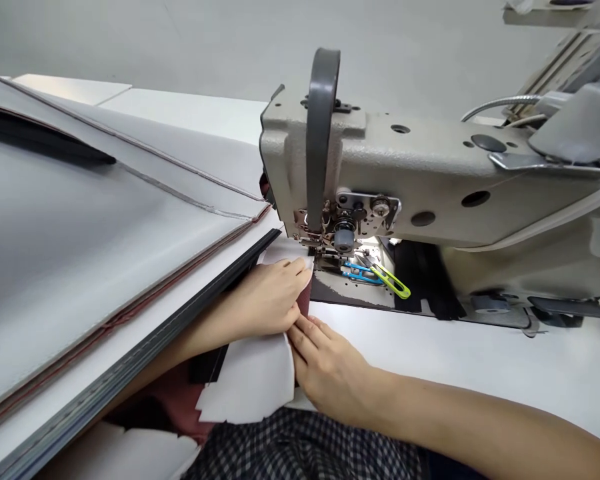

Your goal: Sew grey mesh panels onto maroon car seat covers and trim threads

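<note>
My left hand (269,293) lies flat, fingers stretched toward the needle area of a grey industrial sewing machine (430,180), pressing a white fabric piece (253,380) with a dark red layer (304,301) under it. My right hand (325,363) sits just behind it with fingertips pinched on the edge of the same white and red piece. The presser foot (314,245) stands right at my left fingertips. A checked garment (300,447) covers my lap.
A large stack of white panels with red and black edges (105,233) fills the left. Blue and yellow-green thread snips (380,273) lie on the machine bed behind the needle. The white table (480,360) runs to the right.
</note>
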